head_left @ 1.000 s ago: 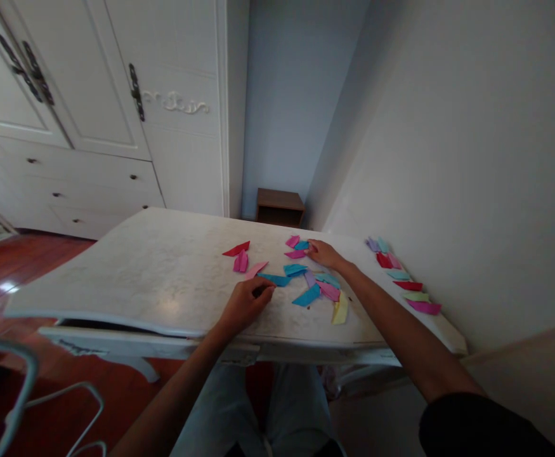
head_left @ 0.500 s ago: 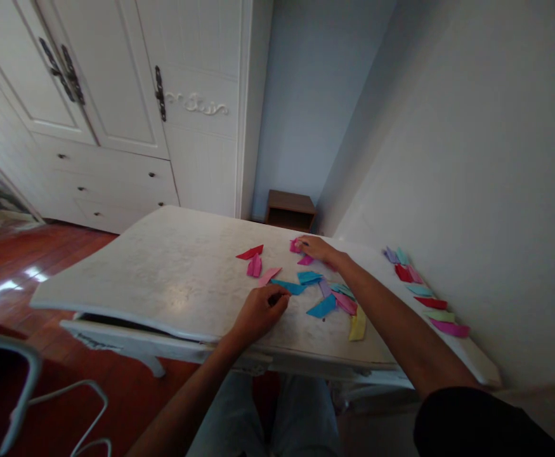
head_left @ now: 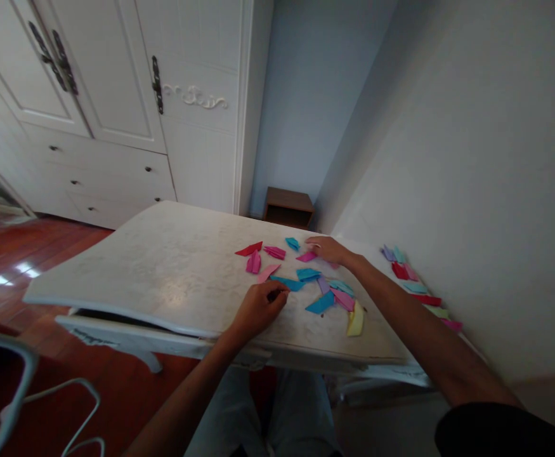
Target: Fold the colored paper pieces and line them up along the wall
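My left hand (head_left: pixel 262 308) rests low over the front of the white table (head_left: pixel 163 266), its fingers curled into a pinch. Whatever may be between those fingertips is hidden. Just beyond them lies a blue folded paper strip (head_left: pixel 288 284). Farther back, my right hand (head_left: pixel 328 249) reaches over the folded papers with its fingers stretched leftward. Close to its fingertips are a magenta folded paper (head_left: pixel 306 256) and a small blue folded paper (head_left: pixel 293 244). To the left sit a pink folded paper (head_left: pixel 274 252), another pink piece (head_left: pixel 253 261) and a red one (head_left: pixel 249 249).
More folded papers lie right of centre, among them a yellow piece (head_left: pixel 355 319) and a blue piece (head_left: pixel 321 303). Several coloured pieces, including a red one (head_left: pixel 427 299), line the wall side. A white wardrobe (head_left: pixel 201 146) and a brown cabinet (head_left: pixel 288 207) stand beyond.
A pink folded paper that was at my right fingertips now lies farther left, and a small blue one lies near its former spot. My right hand has shifted slightly right; the left stays put.
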`<act>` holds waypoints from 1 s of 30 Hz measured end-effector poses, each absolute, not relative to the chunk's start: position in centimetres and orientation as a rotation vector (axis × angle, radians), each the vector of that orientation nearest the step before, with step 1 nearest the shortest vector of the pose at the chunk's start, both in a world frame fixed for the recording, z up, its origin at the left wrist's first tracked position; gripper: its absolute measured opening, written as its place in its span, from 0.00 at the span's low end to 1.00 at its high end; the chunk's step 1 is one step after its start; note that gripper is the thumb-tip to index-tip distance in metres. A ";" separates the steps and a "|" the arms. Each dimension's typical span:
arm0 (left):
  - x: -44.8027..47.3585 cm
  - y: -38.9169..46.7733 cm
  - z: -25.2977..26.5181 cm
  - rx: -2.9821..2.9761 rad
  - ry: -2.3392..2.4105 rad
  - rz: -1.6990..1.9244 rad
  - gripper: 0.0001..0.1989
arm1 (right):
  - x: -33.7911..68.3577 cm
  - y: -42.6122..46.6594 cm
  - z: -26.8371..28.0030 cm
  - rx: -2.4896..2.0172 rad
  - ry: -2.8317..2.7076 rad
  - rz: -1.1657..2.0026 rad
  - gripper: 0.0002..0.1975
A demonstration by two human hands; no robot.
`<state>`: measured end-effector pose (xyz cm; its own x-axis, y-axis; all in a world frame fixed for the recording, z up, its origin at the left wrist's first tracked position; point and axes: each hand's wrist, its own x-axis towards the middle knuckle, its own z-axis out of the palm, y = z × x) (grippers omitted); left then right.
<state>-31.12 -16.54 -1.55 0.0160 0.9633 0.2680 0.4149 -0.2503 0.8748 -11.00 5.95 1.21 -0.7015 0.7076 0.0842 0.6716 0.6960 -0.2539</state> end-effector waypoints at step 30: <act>-30.7 -17.1 -1.3 2.270 1.376 1.080 0.14 | -3.3 -4.7 1.2 -1.085 -2.380 0.918 0.23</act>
